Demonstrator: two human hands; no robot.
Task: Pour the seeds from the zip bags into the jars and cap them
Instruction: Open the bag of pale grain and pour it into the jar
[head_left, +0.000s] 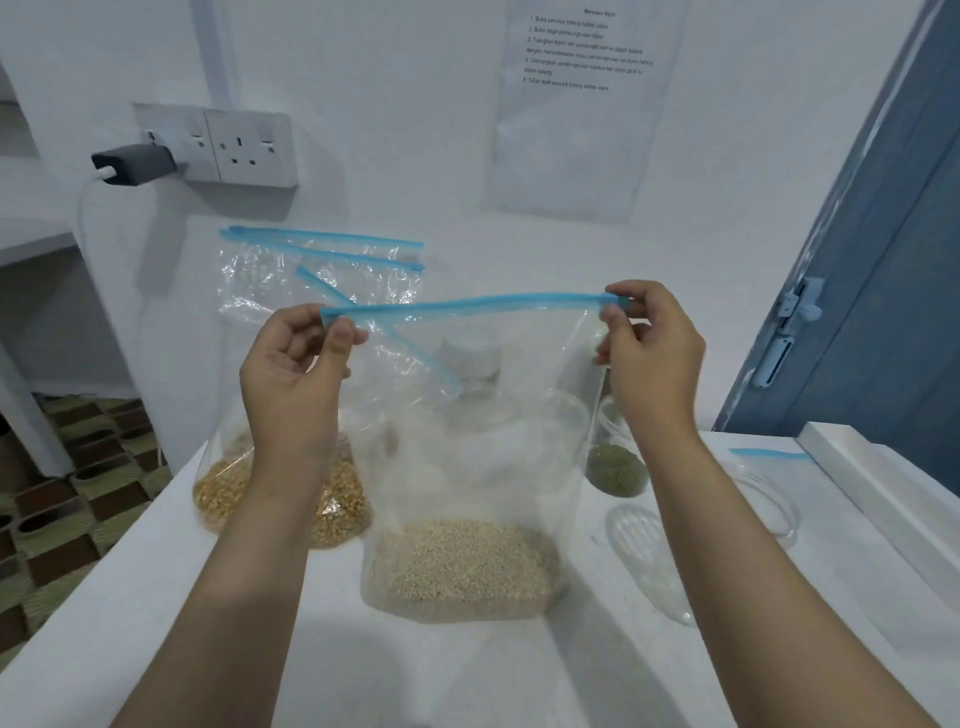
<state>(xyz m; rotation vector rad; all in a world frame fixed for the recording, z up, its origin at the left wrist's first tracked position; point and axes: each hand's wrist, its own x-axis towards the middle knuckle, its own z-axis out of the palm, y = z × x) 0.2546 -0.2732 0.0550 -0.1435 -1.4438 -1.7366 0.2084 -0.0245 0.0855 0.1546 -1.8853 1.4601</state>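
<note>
At the centre of the frame the left hand (296, 374) and right hand (649, 348) each pinched an end of the blue zip strip (467, 304) of a clear bag (467, 467), its pale seeds (460, 564) settled at lower centre on the white table (156, 597)

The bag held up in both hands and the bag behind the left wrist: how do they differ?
The held zip bag contains pale, fine seeds; the corn bag contains yellow kernels. The held zip bag is stretched upright, the left hand and right hand pinching its blue zip corners; the corn bag rests untouched on the white table. Both are clear plastic with seeds settled at the bottom.
</note>
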